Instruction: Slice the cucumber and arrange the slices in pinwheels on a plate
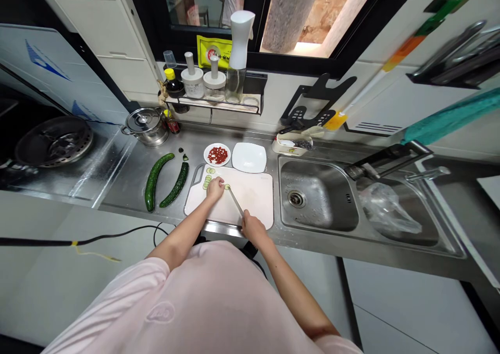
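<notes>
On the white cutting board (255, 190), my right hand (254, 227) is wrapped round the handle of a knife (236, 201), its blade slanting up and left. A pale green cucumber slice (227, 187) lies at the blade's far end. My left hand (215, 189) is just left of that end, fingers drawn together; whether something is between them is hidden. Several cucumber slices (207, 181) rest on the board by its left side, partly behind this hand. Two whole-looking green cucumbers, one smooth (155, 181) and one bumpy (176, 185), lie left of the board.
Behind the board stand a plate of chopped red pieces (217, 155) and a white square plate (249, 157). A sink (318, 198) is at the right, a lidded steel pot (146, 126) at the back left. Small dark green scraps (185, 157) lie above the bumpy cucumber.
</notes>
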`<state>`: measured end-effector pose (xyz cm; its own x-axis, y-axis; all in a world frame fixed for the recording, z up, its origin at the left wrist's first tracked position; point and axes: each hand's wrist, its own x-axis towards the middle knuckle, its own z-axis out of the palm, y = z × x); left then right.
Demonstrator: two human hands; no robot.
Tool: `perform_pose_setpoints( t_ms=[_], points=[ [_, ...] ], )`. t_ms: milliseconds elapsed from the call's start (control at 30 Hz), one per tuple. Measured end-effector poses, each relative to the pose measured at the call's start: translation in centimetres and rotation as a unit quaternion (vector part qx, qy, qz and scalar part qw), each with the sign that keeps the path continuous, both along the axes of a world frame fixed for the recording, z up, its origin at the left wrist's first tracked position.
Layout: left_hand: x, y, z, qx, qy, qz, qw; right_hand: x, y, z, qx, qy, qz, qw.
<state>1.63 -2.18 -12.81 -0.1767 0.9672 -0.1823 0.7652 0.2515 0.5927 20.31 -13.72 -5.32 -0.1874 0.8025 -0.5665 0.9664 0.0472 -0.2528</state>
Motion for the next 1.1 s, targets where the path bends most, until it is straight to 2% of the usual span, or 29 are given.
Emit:
perform_pose_setpoints(
  t_ms=[467, 867, 1100],
  points=[
    [-0.1, 0.2, -0.4, -0.001, -0.013, 0.005, 1.0, -0.2, 1.3, 0.6, -0.014, -0.002, 0.014, 1.0],
    [0.0, 0.3, 0.1, -0.017, -0.012, 0.016, 1.0, 0.0, 1.5, 0.6, -0.012, 0.002, 0.019, 1.0],
    [0.0, 0.3, -0.2, -0.013, -0.014, 0.014, 1.0, -0.1, 1.4, 0.4, -0.012, 0.003, 0.015, 1.0]
  ],
)
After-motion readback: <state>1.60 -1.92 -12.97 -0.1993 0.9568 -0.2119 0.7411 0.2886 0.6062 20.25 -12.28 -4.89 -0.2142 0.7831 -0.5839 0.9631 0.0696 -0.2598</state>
